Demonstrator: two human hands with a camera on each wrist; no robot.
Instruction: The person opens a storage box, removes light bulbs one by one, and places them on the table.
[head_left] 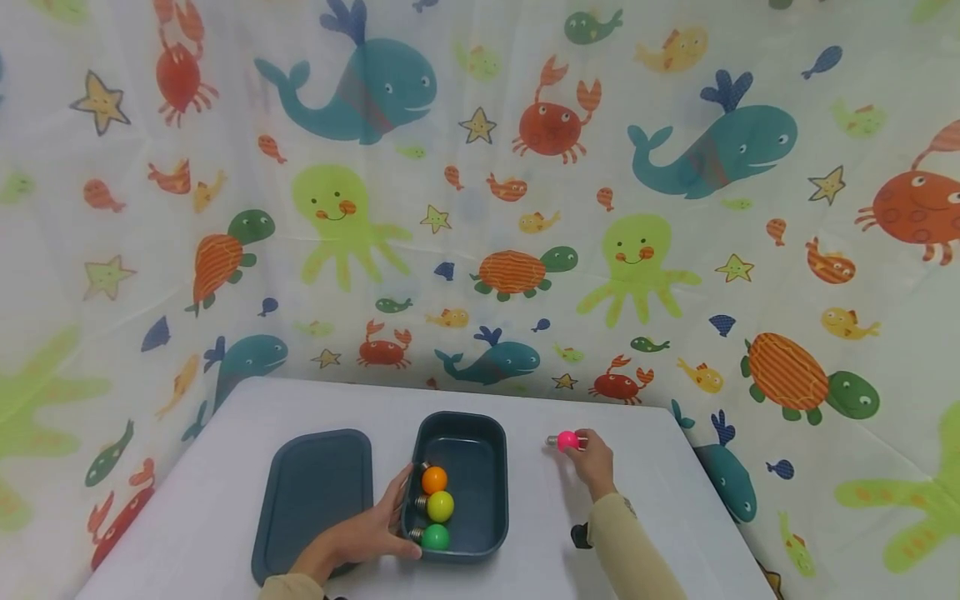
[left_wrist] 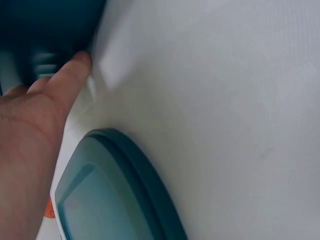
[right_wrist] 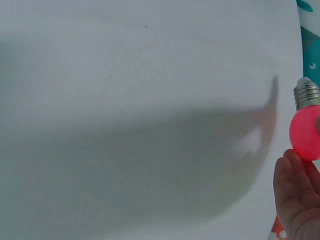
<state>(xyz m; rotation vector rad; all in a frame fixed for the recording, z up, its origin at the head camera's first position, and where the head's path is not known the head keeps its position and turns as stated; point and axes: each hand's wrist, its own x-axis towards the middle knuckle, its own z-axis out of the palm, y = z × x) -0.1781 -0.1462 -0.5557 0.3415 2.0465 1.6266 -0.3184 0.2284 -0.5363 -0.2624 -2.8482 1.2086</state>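
Observation:
A dark blue-grey box (head_left: 480, 500) stands on the white table, with an orange bulb (head_left: 434, 480), a yellow bulb (head_left: 440, 506) and a green bulb (head_left: 435, 537) in a column along its left side. My left hand (head_left: 367, 529) is spread against the box's left wall; in the left wrist view its fingers (left_wrist: 70, 77) touch the wall. Right of the box, my right hand (head_left: 594, 465) pinches a pink bulb (head_left: 567, 442) above the table, its metal base pointing left. The right wrist view shows the pink bulb (right_wrist: 305, 131) at the fingertips of the hand (right_wrist: 297, 195).
The box's matching lid (head_left: 318, 483) lies flat on the table to the left, partly behind my left forearm; it also shows in the left wrist view (left_wrist: 105, 200). A curtain (head_left: 480, 200) printed with sea animals hangs behind and beside the table (head_left: 652, 467).

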